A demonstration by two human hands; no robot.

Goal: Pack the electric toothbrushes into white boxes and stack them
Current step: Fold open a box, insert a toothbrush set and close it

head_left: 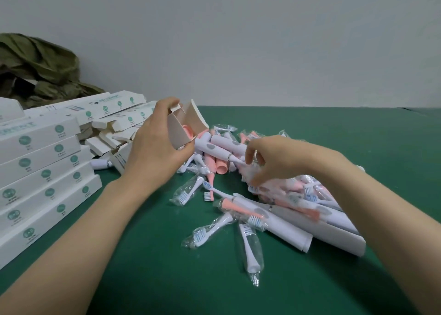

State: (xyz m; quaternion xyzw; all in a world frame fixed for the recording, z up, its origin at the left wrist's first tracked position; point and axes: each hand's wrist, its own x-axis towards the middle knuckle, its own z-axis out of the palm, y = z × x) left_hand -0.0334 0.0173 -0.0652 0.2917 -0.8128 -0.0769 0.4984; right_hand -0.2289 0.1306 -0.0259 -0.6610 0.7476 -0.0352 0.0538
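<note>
1. Your right hand (269, 162) curls its fingers down onto the toothbrush pile (298, 216); any grip is unclear
2. Your left hand (155, 147) grips an open white box (177, 133), thumb below, fingers above, with a pink toothbrush (187, 132) inside

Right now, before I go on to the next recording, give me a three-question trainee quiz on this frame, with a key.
1. True or false: the open box held by the left hand has something pink inside it.
2. Where is the stack of closed boxes? A) at the person's left B) at the person's right C) on the floor
3. Fill in: the right hand reaches into the pile of loose ___ on the green table.

Key: 1 true; 2 A; 3 toothbrushes.
</note>
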